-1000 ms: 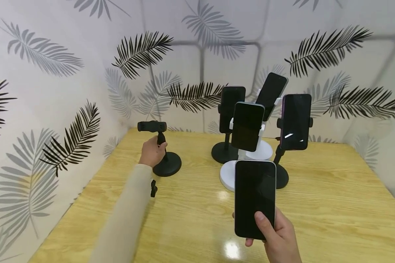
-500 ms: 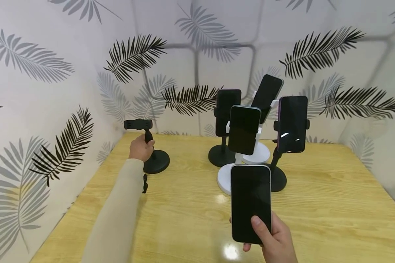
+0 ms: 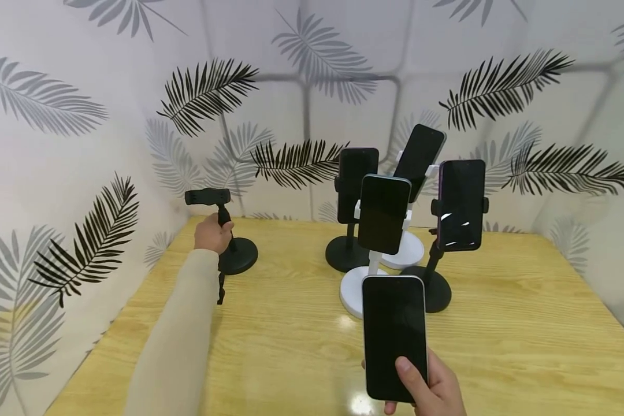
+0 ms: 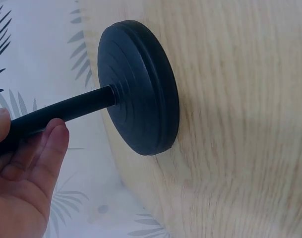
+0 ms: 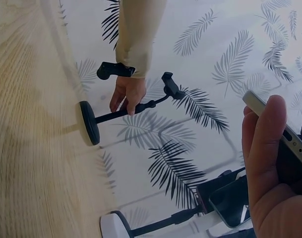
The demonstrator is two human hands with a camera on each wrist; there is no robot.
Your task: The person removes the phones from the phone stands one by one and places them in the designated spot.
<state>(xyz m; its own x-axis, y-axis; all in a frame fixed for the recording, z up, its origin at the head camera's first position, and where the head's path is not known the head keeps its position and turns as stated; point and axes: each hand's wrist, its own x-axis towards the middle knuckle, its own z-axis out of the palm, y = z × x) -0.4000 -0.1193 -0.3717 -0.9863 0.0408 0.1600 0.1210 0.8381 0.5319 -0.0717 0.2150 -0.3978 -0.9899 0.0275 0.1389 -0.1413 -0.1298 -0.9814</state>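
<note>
My left hand (image 3: 211, 234) grips the pole of a black phone stand (image 3: 240, 256) at the table's far left. The stand's clamp (image 3: 208, 196) at its top holds nothing. In the left wrist view, thumb and fingers curl round the pole (image 4: 86, 105) above the round base (image 4: 141, 89). Whether the base touches the table or hangs just above it, I cannot tell. My right hand (image 3: 431, 384) holds a smartphone (image 3: 394, 338) upright near the front, dark screen towards me, its thumb across the lower screen. In the right wrist view only the phone's edge (image 5: 295, 144) shows.
Several stands with dark phones cluster right of centre: a white stand (image 3: 351, 293) in front, black stands (image 3: 345, 254) (image 3: 439, 292) on either side and another white stand (image 3: 408, 251) behind. A leaf-patterned wall (image 3: 291, 110) borders the wooden table (image 3: 291, 358).
My left hand has moved the empty black stand leftward, away from the cluster. My right hand keeps hold of the smartphone. The head view has shifted slightly.
</note>
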